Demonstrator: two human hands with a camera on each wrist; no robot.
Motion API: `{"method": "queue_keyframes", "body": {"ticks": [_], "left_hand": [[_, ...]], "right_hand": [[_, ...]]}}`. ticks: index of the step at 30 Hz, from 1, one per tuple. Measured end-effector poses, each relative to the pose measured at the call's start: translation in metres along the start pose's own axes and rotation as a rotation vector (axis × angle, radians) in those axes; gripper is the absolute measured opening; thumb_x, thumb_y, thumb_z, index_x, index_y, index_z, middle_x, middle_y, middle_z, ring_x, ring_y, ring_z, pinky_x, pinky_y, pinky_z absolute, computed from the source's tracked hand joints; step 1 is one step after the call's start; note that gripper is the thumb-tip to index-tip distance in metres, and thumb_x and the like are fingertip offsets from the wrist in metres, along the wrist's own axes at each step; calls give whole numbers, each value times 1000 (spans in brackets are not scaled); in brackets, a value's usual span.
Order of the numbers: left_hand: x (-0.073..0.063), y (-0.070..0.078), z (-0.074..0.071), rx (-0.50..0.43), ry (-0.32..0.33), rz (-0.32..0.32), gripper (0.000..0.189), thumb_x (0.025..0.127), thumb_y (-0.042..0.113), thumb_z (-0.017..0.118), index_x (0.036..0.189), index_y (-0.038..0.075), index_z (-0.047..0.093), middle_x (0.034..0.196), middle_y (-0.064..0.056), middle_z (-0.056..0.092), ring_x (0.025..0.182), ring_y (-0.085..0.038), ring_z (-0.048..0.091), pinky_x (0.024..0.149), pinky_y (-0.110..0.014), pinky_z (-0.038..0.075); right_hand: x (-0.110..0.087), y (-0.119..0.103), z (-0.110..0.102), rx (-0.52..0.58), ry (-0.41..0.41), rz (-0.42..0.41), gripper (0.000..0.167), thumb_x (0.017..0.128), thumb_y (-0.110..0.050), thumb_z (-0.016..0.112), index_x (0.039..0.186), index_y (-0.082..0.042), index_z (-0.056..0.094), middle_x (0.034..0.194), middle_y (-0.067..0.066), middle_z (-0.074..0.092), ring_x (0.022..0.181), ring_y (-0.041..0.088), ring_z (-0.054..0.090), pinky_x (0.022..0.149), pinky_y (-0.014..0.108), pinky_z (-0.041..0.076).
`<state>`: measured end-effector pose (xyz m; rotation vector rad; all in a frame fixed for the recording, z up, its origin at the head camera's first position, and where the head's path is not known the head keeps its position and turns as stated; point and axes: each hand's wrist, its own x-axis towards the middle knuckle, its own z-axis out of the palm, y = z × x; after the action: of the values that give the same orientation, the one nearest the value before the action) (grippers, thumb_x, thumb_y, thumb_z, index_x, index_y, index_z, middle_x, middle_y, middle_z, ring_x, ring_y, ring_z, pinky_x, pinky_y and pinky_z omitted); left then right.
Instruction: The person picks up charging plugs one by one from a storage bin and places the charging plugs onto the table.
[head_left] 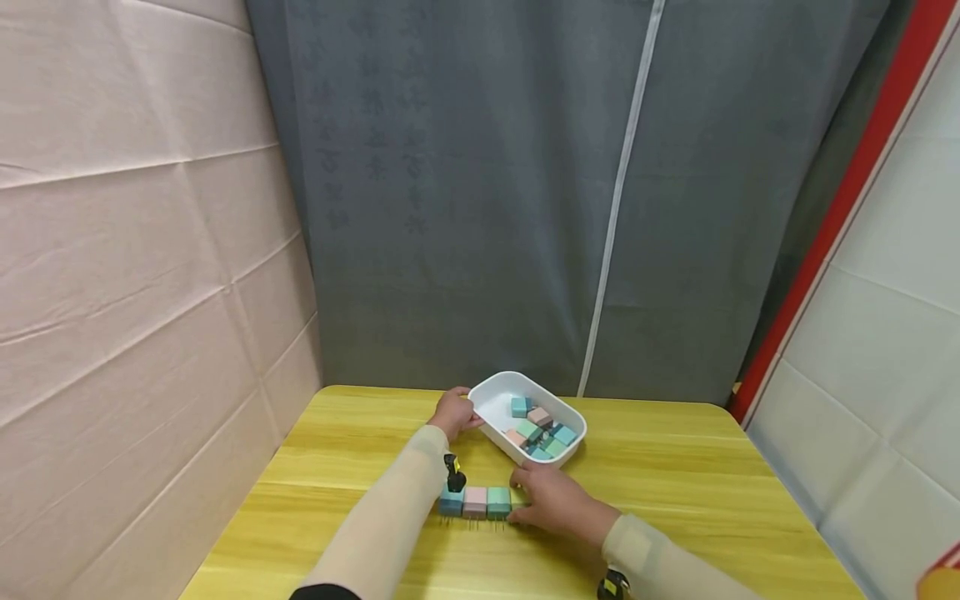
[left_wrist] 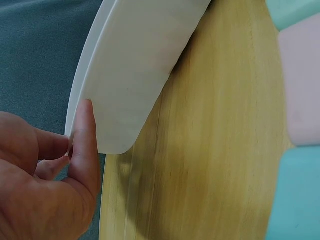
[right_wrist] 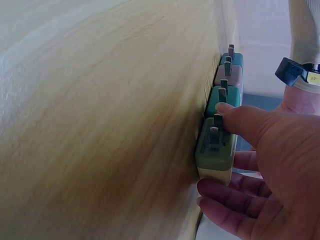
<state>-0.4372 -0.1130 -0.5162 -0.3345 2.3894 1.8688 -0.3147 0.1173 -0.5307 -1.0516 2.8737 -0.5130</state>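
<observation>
Head view has the left hand [head_left: 454, 412] pinching the rim of a white tray [head_left: 491, 406], where loose pastel blocks [head_left: 539, 417] gather toward the right end. Nearer the person on the table [head_left: 375, 417], a blue block [head_left: 452, 502], a pink block [head_left: 476, 502] and a green block [head_left: 498, 502] stand in a row, metal prongs [right_wrist: 214, 134] facing the person. The right hand [head_left: 558, 502] grips the end block [right_wrist: 215, 155] next to the green one, thumb by its prongs, fingers around its outer end. Lining up this fourth block seems the step in hand; the next move probably calls for easing those fingers off without nudging the row
</observation>
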Motion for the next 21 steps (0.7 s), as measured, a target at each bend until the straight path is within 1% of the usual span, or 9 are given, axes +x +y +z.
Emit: {"method": "queue_keyframes", "body": {"ticks": [6,10,12,14,17,21], "left_hand": [[-2,1,-2,3,-6,-6,59,102,-8,54,161,1,51,143,-28,63,87,-23,74,85,-35,68],[0,1,-2,4,-6,-7,59,103,-7,54,161,1,51,143,-28,63,89,-24,74,87,-36,68],[1,1,-2,0,-5,-9,59,103,-8,54,161,1,51,143,-28,63,90,-24,74,89,-36,68],[1,0,-1,-2,-2,-9,59,103,-8,54,161,1,51,142,-28,63,90,-24,74,90,-38,68],[2,0,-1,-12,2,-9,59,103,-8,53,161,1,51,142,-28,64,90,-24,75,90,-38,68],[3,-2,0,-28,-1,-2,58,103,-9,53,160,-1,51,143,-30,63,89,-24,75,86,-36,68]], "right_hand": [[-1,-1,0,3,3,0,45,86,-42,95,116,-15,77,101,-8,64,82,7,53,74,28,55],[-2,-2,0,10,3,16,52,86,-45,95,122,-13,77,105,-6,66,84,8,54,77,31,58],[-2,-2,-1,0,18,22,54,87,-49,93,123,-12,77,107,-6,66,84,7,55,79,32,61],[-2,-1,-2,-21,55,17,53,89,-52,91,121,-12,76,108,-5,67,83,7,57,80,34,63],[-1,1,-6,-44,136,0,47,92,-51,88,117,-13,75,109,-4,67,85,9,60,80,36,65],[3,8,-17,-1,217,6,33,97,-38,87,114,-13,73,109,-2,68,88,11,61,80,37,64]]}}
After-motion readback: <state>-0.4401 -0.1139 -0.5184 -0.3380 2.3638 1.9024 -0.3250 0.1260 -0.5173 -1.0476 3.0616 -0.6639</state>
